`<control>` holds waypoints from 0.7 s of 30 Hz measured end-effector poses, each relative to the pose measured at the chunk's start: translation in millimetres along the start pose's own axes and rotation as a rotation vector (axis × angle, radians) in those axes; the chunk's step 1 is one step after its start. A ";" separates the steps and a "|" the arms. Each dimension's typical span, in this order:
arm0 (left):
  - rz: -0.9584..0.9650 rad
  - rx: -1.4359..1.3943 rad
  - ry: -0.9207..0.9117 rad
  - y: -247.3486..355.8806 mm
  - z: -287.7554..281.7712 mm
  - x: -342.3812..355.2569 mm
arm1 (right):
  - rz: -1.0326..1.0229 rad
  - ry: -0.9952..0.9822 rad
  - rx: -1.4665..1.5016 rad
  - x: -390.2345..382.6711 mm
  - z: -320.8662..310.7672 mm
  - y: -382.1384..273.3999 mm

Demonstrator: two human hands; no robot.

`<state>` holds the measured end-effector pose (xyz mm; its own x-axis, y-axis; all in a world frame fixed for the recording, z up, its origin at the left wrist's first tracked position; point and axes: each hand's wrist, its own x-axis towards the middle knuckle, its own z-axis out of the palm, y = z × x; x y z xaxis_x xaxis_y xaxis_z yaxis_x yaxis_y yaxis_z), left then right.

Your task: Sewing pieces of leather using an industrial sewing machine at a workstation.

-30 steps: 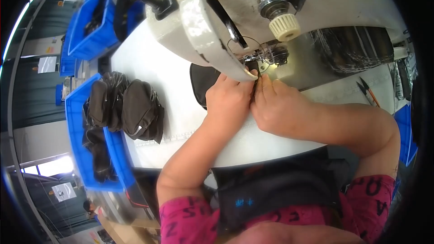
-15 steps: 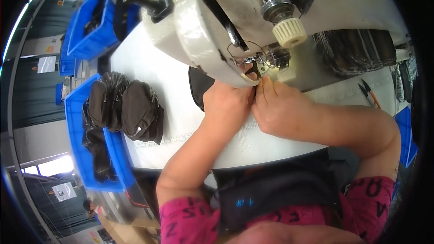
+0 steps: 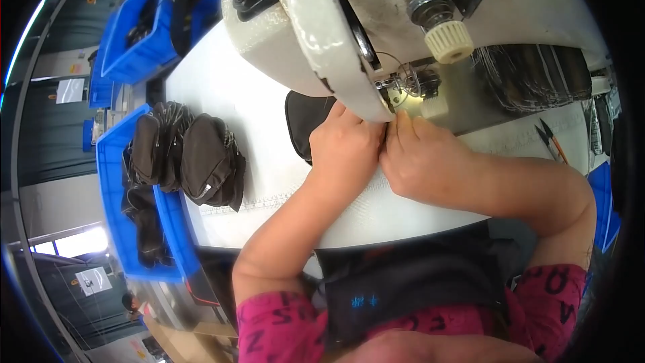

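A black fabric piece [image 3: 306, 123] lies at the front of the sewing machine [image 3: 329, 44], its rounded edge showing left of my hands. My left hand [image 3: 345, 141] is closed on this piece, with some fingertips hidden behind the machine's white end cover. Pressed close beside it, my right hand [image 3: 418, 156] pinches the dark edge of the same piece just in front of the needle area [image 3: 393, 86]. Only a narrow dark strip shows between the two hands. The machine head hides the needle tip and most of the stitching spot.
Black pouches [image 3: 209, 158] stand on the white table [image 3: 269, 218] at the left, by a blue bin [image 3: 185, 249] with more dark pieces. A stack of black pieces [image 3: 534, 77] lies right of the needle. Orange-and-black snips [image 3: 552, 140] rest at the right.
The machine head appears a little farther right in the picture, as the view has shifted slightly. My left fingers have drawn back somewhat from the needle area; both hands still hold the fabric.
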<state>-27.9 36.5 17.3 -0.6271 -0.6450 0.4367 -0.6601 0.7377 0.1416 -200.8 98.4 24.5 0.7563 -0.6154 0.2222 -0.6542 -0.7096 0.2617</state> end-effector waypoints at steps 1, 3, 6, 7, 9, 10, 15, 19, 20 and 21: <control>0.006 -0.012 0.005 -0.7 0.2 -0.1 | 0.002 -0.003 0.005 0.2 0.2 -0.3; 0.012 -0.025 0.011 -1.2 0.7 0.3 | 0.004 -0.007 0.011 -0.1 1.9 -0.8; 0.010 -0.029 0.005 -1.9 1.6 2.2 | 0.030 0.024 0.037 0.2 8.0 -0.8; 0.007 -0.024 0.003 -3.1 1.7 3.2 | 0.060 0.040 0.043 1.2 9.0 -0.9; 0.005 -0.018 0.002 -4.5 2.1 4.7 | 0.090 0.058 0.049 2.8 8.2 -0.2; 0.000 -0.005 0.005 -4.7 2.5 5.2 | 0.107 0.037 0.066 3.6 6.4 0.7; 0.017 0.003 0.029 -6.1 5.1 4.6 | 0.103 0.049 0.072 1.8 5.2 0.3; -0.013 -0.081 0.049 -1.5 -3.6 1.3 | 0.134 -0.013 0.072 -1.7 3.3 -6.0; -0.030 -0.086 0.038 -0.6 -6.9 -0.2 | 0.115 -0.029 0.081 -1.9 2.5 -5.9; -0.027 -0.089 0.035 -1.6 -6.9 -1.7 | 0.120 -0.031 0.081 -1.6 2.6 -6.7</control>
<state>-22.9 37.8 22.5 -0.5933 -0.6590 0.4623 -0.6363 0.7357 0.2320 -197.7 103.2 20.0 0.6733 -0.7066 0.2178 -0.7387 -0.6552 0.1579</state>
